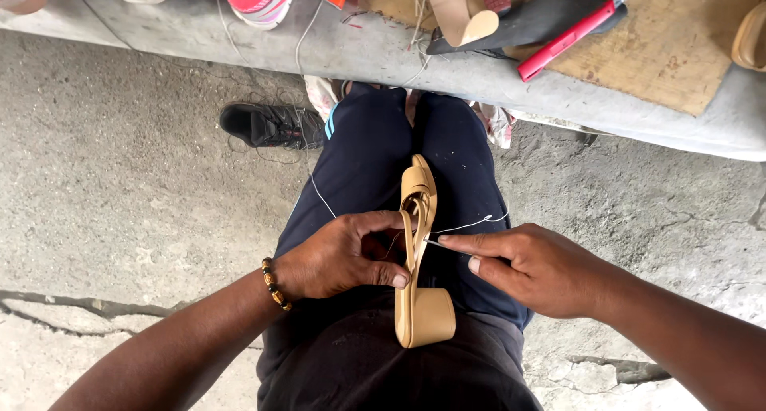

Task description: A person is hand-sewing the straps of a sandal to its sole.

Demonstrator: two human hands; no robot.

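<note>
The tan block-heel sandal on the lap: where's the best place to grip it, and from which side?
Probably the narrow middle of the tan sandal, from the person's left, where the left hand already pinches it. The block heel is bulkier, and the right hand works the needle and white thread from the right.

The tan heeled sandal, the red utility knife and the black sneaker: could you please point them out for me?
tan heeled sandal (423, 314): head view, on its block heel.
red utility knife (568, 37): head view, mid-handle.
black sneaker (267, 125): head view, on its upper.
</note>
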